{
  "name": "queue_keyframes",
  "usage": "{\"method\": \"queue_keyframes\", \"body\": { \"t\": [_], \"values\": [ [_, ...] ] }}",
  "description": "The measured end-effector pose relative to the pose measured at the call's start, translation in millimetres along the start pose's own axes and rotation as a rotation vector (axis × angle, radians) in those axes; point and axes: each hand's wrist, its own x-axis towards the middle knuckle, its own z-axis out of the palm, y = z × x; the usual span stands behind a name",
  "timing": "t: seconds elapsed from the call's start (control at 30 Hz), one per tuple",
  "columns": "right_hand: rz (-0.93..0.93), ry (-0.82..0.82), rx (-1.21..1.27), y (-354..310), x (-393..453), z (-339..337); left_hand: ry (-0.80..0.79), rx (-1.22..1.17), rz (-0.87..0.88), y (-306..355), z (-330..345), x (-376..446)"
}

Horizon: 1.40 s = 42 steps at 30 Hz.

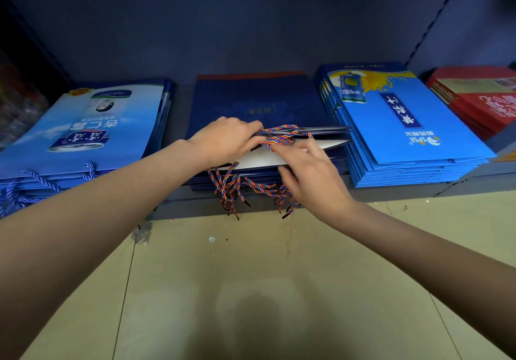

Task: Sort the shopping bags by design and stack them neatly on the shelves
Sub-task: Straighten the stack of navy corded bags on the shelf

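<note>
Navy bag stack (259, 100) sits dead centre on the shelf (391, 192), long side running away from both hands, open mouth facing them. Left hand (226, 142) presses the top bag; right hand (310, 172) pinches the braided rope handle (282, 136). Left fingertips are hidden, and the bag's print is too dim to read.
</note>
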Motion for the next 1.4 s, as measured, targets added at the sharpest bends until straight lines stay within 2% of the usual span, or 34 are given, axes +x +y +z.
{"method": "queue_keyframes", "body": {
  "t": [0.07,0.13,0.2,0.27,0.33,0.43,0.5,0.6,0.7,0.8,0.87,0.93,1.0,1.03,1.07,1.13,1.17,1.2,1.27,1.33,1.4],
  "values": [
    [-0.059,-0.141,-0.233,4.5,-7.0,11.4,-0.007,-0.005,-0.006,-2.5,0.9,1.1],
    [-0.052,-0.278,-0.359,5.1,-16.0,18.8,-0.009,-0.003,0.002,-3.4,0.7,2.9],
    [-0.110,-0.306,-0.330,0.9,-21.4,21.1,-0.003,-0.006,0.011,-5.2,-0.7,4.8],
    [-0.245,-0.293,-0.214,-3.6,-23.0,16.8,0.003,-0.019,0.013,-7.8,-0.7,5.8],
    [-0.274,-0.259,-0.162,-3.3,-23.2,7.4,-0.009,-0.030,0.012,-8.4,0.1,5.7],
    [-0.055,-0.199,-0.118,5.6,-21.9,-6.5,-0.024,-0.029,0.022,-8.7,1.4,5.7],
    [0.153,-0.284,0.007,10.9,-18.6,-8.8,-0.019,-0.026,0.032,-9.0,2.4,5.9],
    [0.405,-0.476,0.530,-0.9,-8.7,-9.5,-0.035,-0.019,0.029,-7.6,3.8,4.5],
    [0.667,-0.472,0.941,-16.3,1.3,-12.4,-0.036,-0.004,0.035,-6.6,4.7,4.5],
    [0.861,-0.392,1.144,-13.4,4.7,-22.9,-0.029,0.013,0.036,-7.5,2.2,4.6],
    [0.868,-0.360,1.054,-2.2,-0.5,-31.3,-0.038,0.048,0.053,-6.5,2.5,3.2],
    [0.800,-0.355,0.892,11.5,-12.5,-38.5,-0.066,0.137,0.078,-2.4,5.5,1.5],
    [0.740,-0.436,0.762,26.0,-26.7,-43.9,-0.111,0.241,0.104,2.6,11.1,-1.4],
    [0.686,-0.539,0.672,32.1,-33.1,-46.0,-0.129,0.284,0.117,4.8,13.6,-2.8],
    [0.601,-0.713,0.512,38.5,-38.3,-46.4,-0.139,0.319,0.125,5.5,15.2,-4.0],
    [0.407,-1.078,0.088,45.7,-47.4,-45.7,-0.147,0.347,0.124,6.9,16.6,-5.2],
    [0.332,-1.169,-0.084,48.2,-52.0,-44.8,-0.148,0.350,0.122,8.3,16.4,-5.5],
    [0.316,-1.165,-0.188,48.0,-52.4,-46.1,-0.146,0.352,0.125,9.1,16.1,-5.0],
    [0.345,-0.905,-0.257,43.2,-43.6,-49.6,-0.148,0.345,0.128,11.8,14.3,-5.4],
    [0.510,-0.505,-0.076,37.1,-27.6,-49.8,-0.154,0.333,0.112,13.9,13.1,-6.7],
    [0.774,-0.239,0.219,26.1,-10.8,-40.2,-0.156,0.310,0.079,14.9,13.0,-7.8]
  ]
}}
